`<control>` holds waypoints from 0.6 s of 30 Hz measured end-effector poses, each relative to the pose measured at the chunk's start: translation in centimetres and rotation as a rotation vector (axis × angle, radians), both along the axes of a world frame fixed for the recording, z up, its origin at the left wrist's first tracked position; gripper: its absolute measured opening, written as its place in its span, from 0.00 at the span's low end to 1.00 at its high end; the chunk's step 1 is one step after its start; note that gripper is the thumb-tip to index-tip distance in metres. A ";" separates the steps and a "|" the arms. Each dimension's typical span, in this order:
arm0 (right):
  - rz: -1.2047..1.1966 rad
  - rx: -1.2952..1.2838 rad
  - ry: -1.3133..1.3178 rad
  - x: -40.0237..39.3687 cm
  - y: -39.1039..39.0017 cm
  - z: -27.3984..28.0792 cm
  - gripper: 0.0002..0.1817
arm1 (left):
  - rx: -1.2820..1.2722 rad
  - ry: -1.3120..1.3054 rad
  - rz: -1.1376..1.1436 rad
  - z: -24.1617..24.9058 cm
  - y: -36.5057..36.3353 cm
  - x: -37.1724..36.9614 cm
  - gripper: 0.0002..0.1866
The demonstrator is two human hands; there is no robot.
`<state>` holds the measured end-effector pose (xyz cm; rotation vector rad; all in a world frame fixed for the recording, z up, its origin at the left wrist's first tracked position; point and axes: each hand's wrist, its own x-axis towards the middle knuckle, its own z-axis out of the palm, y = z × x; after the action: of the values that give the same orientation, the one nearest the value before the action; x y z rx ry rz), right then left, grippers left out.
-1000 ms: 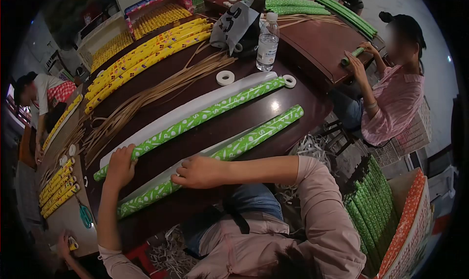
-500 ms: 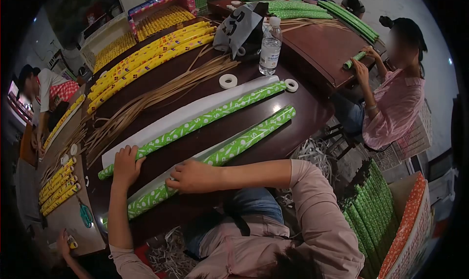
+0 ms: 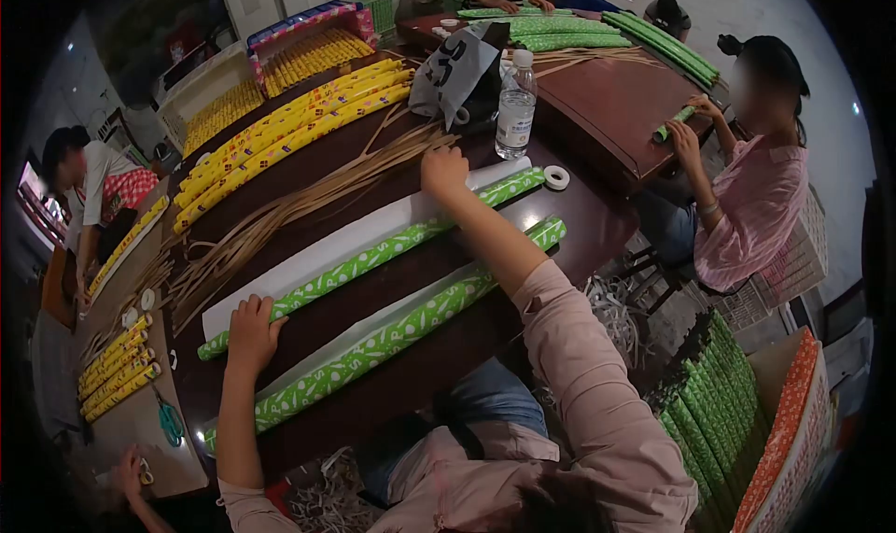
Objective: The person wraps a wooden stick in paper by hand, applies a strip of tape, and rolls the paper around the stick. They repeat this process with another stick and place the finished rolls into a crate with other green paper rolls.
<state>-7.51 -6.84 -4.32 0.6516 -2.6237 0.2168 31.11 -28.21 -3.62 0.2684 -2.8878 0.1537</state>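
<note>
Two green patterned wrapping paper rolls lie slantwise on the dark table. From the far paper roll, a white strip of its paper spreads flat behind. My left hand is closed over that roll near its left end, pressing it to the table, thumb to the right. My right hand reaches across both rolls to the strip's back edge. Its fingers curl down over a white tape roll, which the hand hides. The near paper roll, its white edge partly showing, lies beneath my right forearm, untouched.
Another tape roll lies by the far roll's right end. Behind stand a water bottle and a grey plastic bag. Brown strips and yellow rolls lie left. Scissors lie front left. Co-workers sit around.
My right hand has left the near paper roll and moved up and right, to where the white tape roll lay. My left hand stays on the far roll. The view has tilted slightly.
</note>
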 end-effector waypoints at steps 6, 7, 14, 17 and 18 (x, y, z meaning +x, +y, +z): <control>0.006 -0.104 0.005 -0.5 0.9 -0.2 0.09 | 0.041 -0.001 0.026 0.0 0.1 0.2 0.18; 0.001 -0.104 0.003 -0.5 1.1 0.2 0.09 | 0.032 0.012 0.031 -0.1 0.1 0.2 0.18; 0.358 -0.297 0.159 4.6 7.4 9.5 0.13 | 0.151 0.045 0.077 1.1 1.1 0.5 0.21; 0.368 0.061 -0.094 6.3 10.7 9.0 0.13 | 0.090 0.070 0.032 0.3 -0.2 0.7 0.20; 0.348 0.176 -0.183 6.7 11.5 8.3 0.15 | 0.064 0.093 0.019 -0.1 -0.7 0.6 0.20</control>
<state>-0.85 4.71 4.01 1.2019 -2.7059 0.1542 31.72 -28.89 -3.76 0.3065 -2.8015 0.0502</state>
